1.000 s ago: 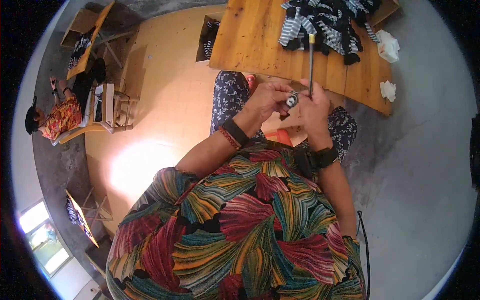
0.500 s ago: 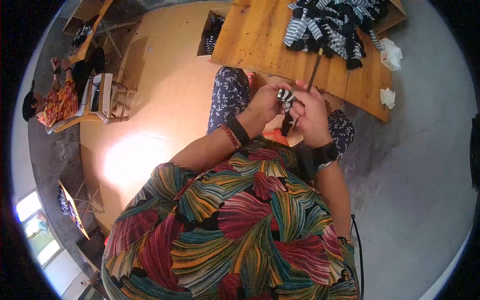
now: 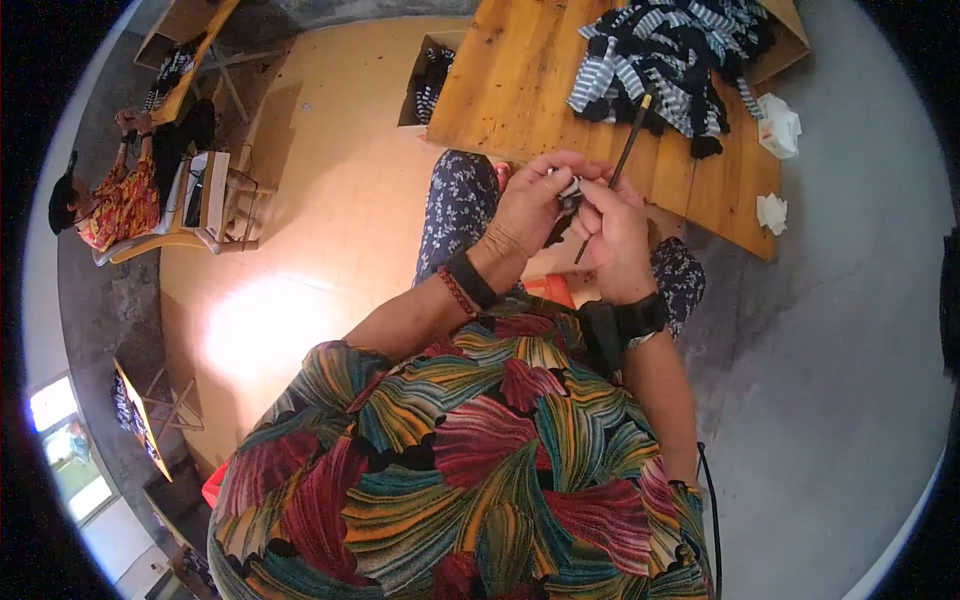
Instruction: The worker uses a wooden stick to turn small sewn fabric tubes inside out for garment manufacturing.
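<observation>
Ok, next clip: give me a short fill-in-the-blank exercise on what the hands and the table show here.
1. Both hands, the left hand and the right hand, meet on a small striped ____ piece.
2. A thin dark rod slants up from the ____ hand.
3. The heap of striped fabric lies on a ____ table.
4. Each wrist wears a dark ____.

Missing words: fabric; right; wooden; band

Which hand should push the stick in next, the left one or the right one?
Probably the right hand: it grips the thin dark stick, which slants up toward the wooden table. The left hand is busy pinching the small striped fabric piece, so it looks better placed to hold that steady.
</observation>
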`<state>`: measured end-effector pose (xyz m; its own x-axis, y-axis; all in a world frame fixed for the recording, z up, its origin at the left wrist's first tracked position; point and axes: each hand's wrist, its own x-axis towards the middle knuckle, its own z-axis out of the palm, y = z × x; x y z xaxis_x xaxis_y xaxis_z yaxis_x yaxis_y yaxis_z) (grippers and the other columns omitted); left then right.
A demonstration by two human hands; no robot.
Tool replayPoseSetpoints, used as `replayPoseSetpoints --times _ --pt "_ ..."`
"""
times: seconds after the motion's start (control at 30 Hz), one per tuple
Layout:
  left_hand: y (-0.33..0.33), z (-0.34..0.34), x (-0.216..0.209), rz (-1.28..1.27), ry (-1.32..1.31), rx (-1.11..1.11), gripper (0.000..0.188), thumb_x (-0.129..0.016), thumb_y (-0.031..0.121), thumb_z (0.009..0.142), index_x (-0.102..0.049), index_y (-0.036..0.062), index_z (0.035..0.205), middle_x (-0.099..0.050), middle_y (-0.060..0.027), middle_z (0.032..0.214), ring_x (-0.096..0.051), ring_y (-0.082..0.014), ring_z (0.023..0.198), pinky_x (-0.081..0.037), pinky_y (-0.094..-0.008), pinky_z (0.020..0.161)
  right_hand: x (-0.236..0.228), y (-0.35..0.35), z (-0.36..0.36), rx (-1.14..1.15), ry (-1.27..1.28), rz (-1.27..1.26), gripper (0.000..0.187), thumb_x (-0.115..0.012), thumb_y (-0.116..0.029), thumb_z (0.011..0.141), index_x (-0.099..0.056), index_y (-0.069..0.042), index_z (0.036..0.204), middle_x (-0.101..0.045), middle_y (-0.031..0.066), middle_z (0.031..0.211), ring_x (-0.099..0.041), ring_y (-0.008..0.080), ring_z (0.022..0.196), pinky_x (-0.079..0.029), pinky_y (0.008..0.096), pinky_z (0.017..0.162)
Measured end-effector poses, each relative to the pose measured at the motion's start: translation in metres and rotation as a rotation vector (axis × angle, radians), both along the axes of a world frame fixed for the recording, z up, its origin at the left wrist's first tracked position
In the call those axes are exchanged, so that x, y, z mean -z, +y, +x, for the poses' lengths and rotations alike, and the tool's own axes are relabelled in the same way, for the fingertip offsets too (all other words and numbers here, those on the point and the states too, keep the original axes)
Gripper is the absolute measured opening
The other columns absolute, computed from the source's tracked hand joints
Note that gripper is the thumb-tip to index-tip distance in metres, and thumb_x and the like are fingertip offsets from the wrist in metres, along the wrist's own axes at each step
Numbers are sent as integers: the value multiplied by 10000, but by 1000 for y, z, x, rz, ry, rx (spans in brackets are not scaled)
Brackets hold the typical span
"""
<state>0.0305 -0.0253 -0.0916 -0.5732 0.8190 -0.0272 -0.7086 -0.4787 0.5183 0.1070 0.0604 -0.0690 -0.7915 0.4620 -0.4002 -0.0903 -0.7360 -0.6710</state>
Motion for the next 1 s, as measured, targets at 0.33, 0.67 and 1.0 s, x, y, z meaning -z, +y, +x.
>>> replayPoseSetpoints --times 0.33,0.67,1.0 --pt "7 -23 12 -124 -127 -107 200 -518 242 848 -522 44 879 -596 -136 825 -591 -235 736 -482 -331 666 -21 5 7 -40 -202 369 176 -533 -98 808 -487 -63 975 -560 -2 720 -393 56 446 -307 238 398" --pt "-5 -56 -2 -115 -415 -162 217 -560 265 824 -500 62 871 -586 -161 803 -590 -319 782 -495 -415 679 7 17 69 -361 -314 1103 261 -489 -197 855 -515 36 741 -439 77 554 -428 116 523 -360 275 495" --pt "-4 -48 -9 -99 -309 -222 176 -584 211 808 -513 68 882 -588 -95 726 -603 -313 736 -499 -415 661 16 15 59 -411 -397 1167 269 -479 -217 856 -544 28 768 -453 160 569 -433 217 494 -368 312 499"
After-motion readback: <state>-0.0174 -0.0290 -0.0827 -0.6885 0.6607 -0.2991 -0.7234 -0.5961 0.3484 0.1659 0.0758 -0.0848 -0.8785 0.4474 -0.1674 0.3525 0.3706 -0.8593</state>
